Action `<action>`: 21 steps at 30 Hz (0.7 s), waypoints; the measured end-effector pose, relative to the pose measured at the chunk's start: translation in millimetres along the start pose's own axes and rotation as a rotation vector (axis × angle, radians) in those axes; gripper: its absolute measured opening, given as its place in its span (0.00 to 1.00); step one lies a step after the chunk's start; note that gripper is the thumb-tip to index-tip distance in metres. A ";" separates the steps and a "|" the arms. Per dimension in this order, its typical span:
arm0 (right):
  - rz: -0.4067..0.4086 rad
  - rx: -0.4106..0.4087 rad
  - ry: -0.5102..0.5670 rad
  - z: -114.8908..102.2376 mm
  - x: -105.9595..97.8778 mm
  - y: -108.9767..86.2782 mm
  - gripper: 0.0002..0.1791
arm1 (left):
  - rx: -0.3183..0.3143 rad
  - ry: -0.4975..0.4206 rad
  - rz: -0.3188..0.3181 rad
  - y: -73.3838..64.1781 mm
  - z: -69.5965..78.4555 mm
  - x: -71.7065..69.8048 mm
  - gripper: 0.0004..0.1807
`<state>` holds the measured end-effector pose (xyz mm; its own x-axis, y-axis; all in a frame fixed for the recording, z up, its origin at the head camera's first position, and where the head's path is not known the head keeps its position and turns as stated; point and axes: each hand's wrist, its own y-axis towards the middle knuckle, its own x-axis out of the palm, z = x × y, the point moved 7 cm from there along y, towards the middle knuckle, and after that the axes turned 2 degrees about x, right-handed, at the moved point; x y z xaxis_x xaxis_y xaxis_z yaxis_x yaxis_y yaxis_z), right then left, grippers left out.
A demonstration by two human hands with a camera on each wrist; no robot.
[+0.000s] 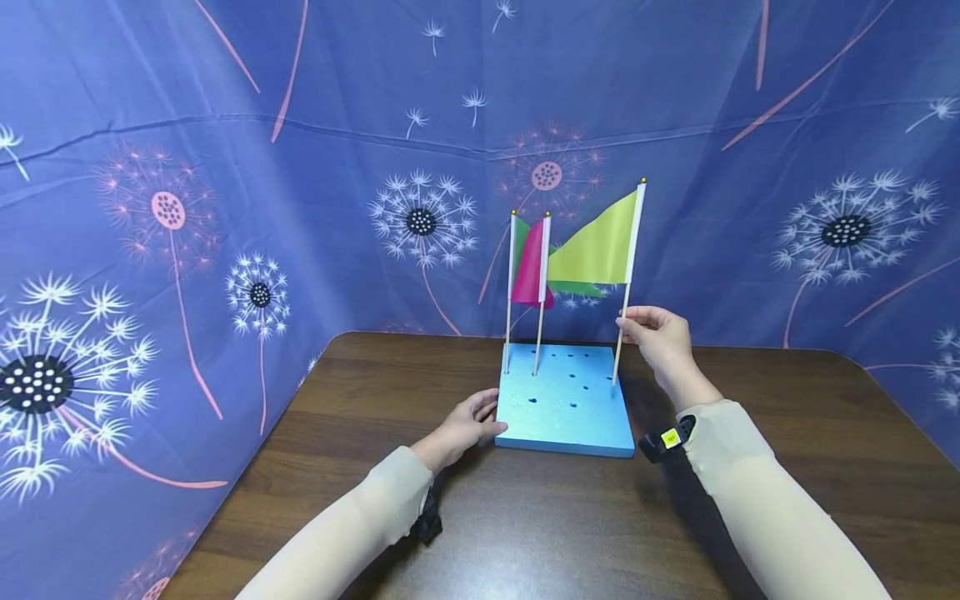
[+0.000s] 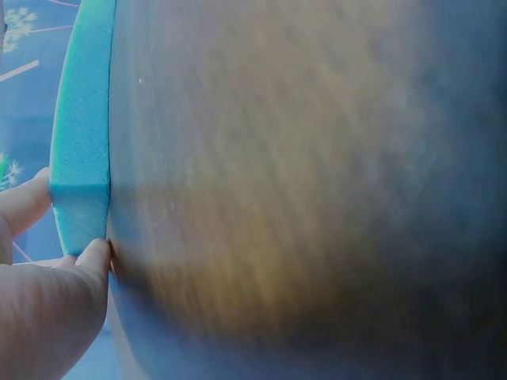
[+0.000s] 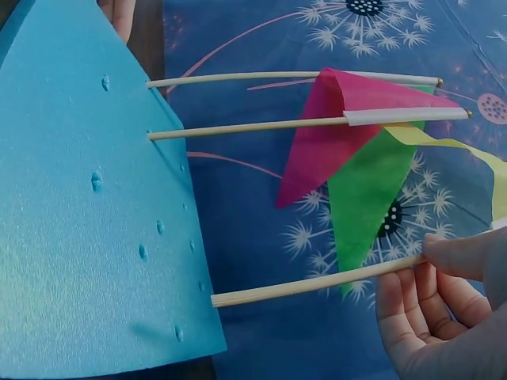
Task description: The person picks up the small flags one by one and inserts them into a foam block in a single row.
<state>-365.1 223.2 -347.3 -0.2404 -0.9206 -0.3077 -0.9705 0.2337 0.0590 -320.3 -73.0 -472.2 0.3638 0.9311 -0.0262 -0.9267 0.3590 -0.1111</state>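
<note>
A blue foam board (image 1: 562, 425) with several small holes lies on the table. My left hand (image 1: 472, 423) grips its near left corner, thumb on the top face and a finger low at the side, as the left wrist view shows. My right hand (image 1: 660, 337) pinches the wooden stick of a yellow-green flag (image 1: 596, 246) between thumb and fingers. This stick leans slightly, and its cut lower end shows close over the board's right side in the right wrist view. Two more flags, one magenta (image 3: 313, 142) and one green (image 3: 364, 190), stand in holes at the board's left.
The brown wooden table (image 1: 360, 383) reaches out on both sides of the board. Behind it and at the left hangs a blue cloth (image 1: 337, 208) with a dandelion pattern. Each wrist wears a small black camera; the right one (image 1: 663, 442) carries a yellow label.
</note>
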 end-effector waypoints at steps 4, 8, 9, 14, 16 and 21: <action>-0.001 0.010 0.007 -0.4 4.5 2.0 0.19 | -0.005 -0.003 0.001 0.6 -0.7 -0.5 0.37; -0.008 0.007 0.027 -1.3 8.7 4.1 0.19 | -0.003 -0.006 -0.001 0.1 0.3 0.4 0.37; -0.008 0.008 0.032 -1.2 9.8 4.6 0.19 | -0.002 -0.007 -0.003 0.1 0.3 0.5 0.37; -0.010 0.018 0.062 -0.9 19.1 7.8 0.18 | -0.005 -0.012 0.002 0.0 0.1 -0.1 0.37; -0.010 0.014 0.077 -2.0 23.8 9.5 0.18 | -0.002 -0.005 0.003 -0.1 0.2 -0.8 0.37; 0.002 -0.006 0.130 -4.7 34.0 15.0 0.17 | 0.000 -0.005 0.001 0.7 -0.6 -1.6 0.37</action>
<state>-387.9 194.0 -352.4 -0.2421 -0.9530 -0.1824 -0.9700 0.2339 0.0656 -321.5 -74.3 -472.9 0.3625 0.9317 -0.0217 -0.9271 0.3581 -0.1108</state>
